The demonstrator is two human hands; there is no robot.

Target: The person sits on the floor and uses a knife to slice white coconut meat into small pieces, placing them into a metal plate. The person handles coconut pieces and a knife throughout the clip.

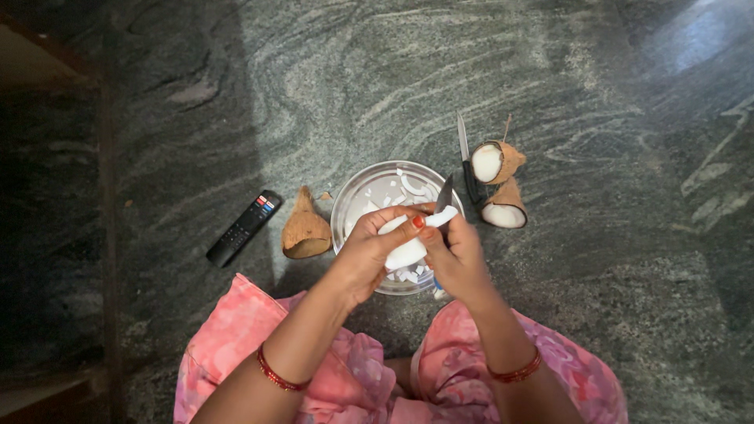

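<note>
Floor (pixel 550 330): grey stone.
Plate (pixel 357 196): steel, holds white coconut bits.
Left hand (pixel 369 251): clenched around white coconut piece (pixel 407 253), over plate.
Right hand (pixel 459 259): grips knife (pixel 444 196), blade on coconut piece.
Coconut halves (pixel 497 184): right of plate.
Remote (pixel 243 228): left.

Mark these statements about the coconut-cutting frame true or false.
1. The left hand holds a white coconut piece. True.
2. The right hand holds a spoon. False: it holds a knife.
3. The plate is empty. False: white coconut bits lie on it.
4. A second knife lies on the floor beside two coconut halves. True.
5. The remote lies right of the plate. False: it lies to its left, past an empty shell.
</note>
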